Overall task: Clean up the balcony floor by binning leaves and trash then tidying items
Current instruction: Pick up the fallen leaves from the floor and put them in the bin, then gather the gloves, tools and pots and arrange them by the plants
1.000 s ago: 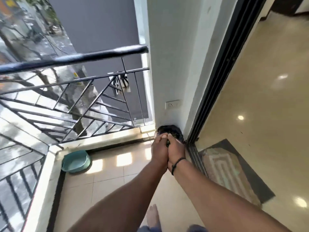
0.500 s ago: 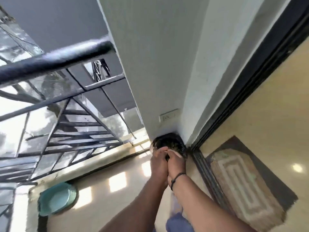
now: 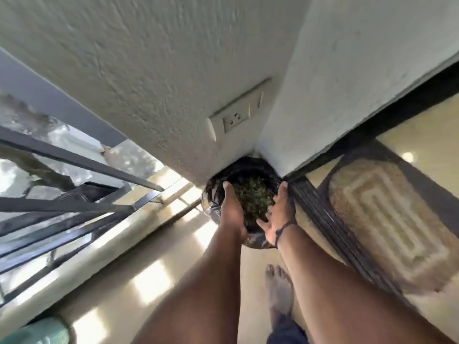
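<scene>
A black bag-lined bin (image 3: 248,163) stands in the corner where the two white walls meet. Small green and brown leaves (image 3: 253,194) fill its inside. My left hand (image 3: 231,210) reaches over the bin's left side with fingers straight, its fingertips near the far rim. Over the right side, my right hand (image 3: 275,214) has its palm turned inward and its fingers spread, with a dark cord round the wrist. Neither hand holds anything that I can see. The near rim of the bin is hidden behind my hands.
A black metal railing (image 3: 74,204) runs along the left. A teal basin (image 3: 37,331) sits at the bottom left corner. A wall socket (image 3: 234,117) is above the bin. The dark sliding door track (image 3: 323,219) and a patterned doormat (image 3: 387,219) lie to the right. My bare foot (image 3: 278,289) is on the tiles.
My hands were pressed together above the bin; now they are parted and open over its mouth. The view has come closer to the corner, and the leaves inside show.
</scene>
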